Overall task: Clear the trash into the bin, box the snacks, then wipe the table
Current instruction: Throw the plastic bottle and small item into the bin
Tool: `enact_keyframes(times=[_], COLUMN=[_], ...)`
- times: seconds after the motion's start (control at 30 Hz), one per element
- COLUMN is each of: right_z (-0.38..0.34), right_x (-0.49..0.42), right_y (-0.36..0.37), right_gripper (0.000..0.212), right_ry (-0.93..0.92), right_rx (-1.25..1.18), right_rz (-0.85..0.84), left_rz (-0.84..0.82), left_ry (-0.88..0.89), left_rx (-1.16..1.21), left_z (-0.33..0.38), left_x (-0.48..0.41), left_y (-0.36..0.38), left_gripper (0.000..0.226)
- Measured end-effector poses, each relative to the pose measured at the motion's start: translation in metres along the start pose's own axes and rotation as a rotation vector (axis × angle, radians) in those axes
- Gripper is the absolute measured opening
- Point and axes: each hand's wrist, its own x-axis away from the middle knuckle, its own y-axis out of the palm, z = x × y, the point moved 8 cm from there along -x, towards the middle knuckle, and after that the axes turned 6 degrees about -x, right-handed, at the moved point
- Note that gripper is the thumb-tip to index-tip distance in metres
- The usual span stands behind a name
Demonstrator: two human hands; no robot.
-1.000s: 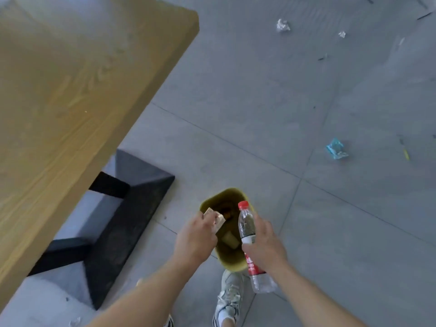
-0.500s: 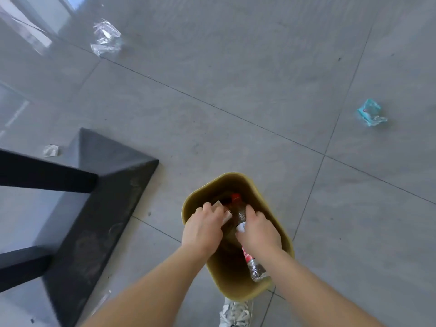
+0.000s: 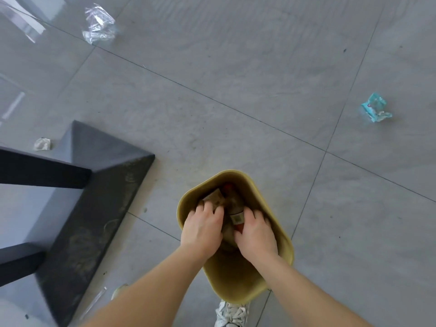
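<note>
Both hands have sunk deeper into the yellow bin (image 3: 280,234) since the earlier frame. Left hand (image 3: 203,228) fingers curl on a small carton (image 3: 215,198); right hand (image 3: 256,234) fingers spread over the bottle (image 3: 237,217), cap just beyond them. Grey tiled floor (image 3: 236,79): clear wrapper (image 3: 99,24) and blue wrapper (image 3: 376,107) well apart from the fingers; black table base (image 3: 94,197) left.

The floor (image 3: 236,79) was large grey tiles with thin dark joints. A black table base (image 3: 94,197) sat at the left, two dark bars (image 3: 40,172) running off it toward the frame edge. Beyond the base, toward the upper left, the tiles showed pale window-like reflections (image 3: 21,22).
</note>
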Motion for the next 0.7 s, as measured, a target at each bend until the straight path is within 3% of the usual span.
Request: enact_keyframes(times=[0.3, 0.7], right_z=[-0.022, -0.088], right_x=[0.033, 0.126], right_y=[-0.058, -0.171], right_gripper=[0.062, 0.053], right_ry=[0.003, -0.046], right_rx=[-0.03, -0.091], right_rz=[-0.021, 0.035], left_rz=[0.027, 0.131], left_ry=[-0.011, -0.021], left_rx=[-0.005, 0.017], left_z=[-0.005, 0.001], left_x=[0.043, 0.119], left_y=[-0.063, -0.219], left_gripper=[0.056, 0.05])
